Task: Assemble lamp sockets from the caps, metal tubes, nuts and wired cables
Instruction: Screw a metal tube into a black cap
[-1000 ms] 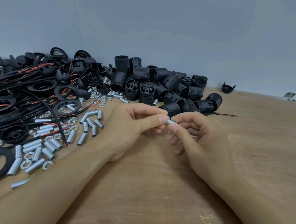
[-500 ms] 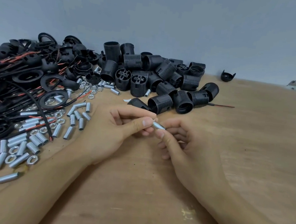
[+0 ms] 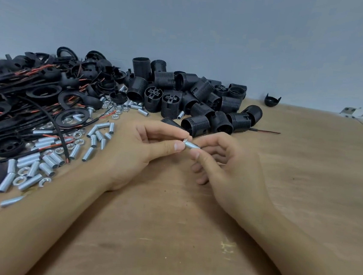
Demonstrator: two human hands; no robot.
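Metal tube (image 3: 192,144), which we see above the wooden surface (image 3: 187,238), is pinched at one end by the left hand (image 3: 143,153) and at the other by the right hand (image 3: 224,166), a nut (image 3: 185,140) at its left end. Loose tubes (image 3: 45,163) lie left; black socket bodies (image 3: 193,100) and wired cables (image 3: 23,98) are heaped behind.
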